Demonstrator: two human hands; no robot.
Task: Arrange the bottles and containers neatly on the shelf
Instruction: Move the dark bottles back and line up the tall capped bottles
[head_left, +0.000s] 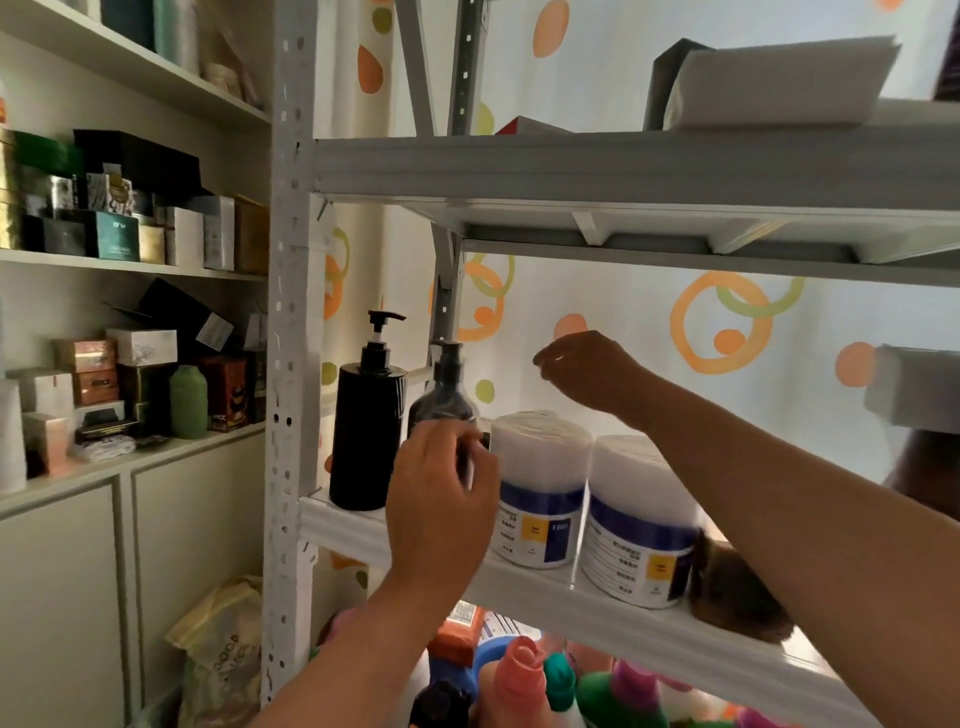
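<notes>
Two pump bottles stand on the shelf (649, 629). The black pump bottle (366, 431) is just left of the left hand (441, 493). The darker clear bottle (447, 395) stands directly behind that hand, its lower half hidden. The left hand's fingers curl at the gap between this bottle and the nearer white tub (540, 467). Blur hides whether they grip anything. Two white tubs with blue labels stand side by side, the second tub (639, 519) under the right forearm. The right hand (587, 374) hovers above and behind the first tub, fingers loosely curled, holding nothing. One brown object (732, 592) lies just right of the second tub.
</notes>
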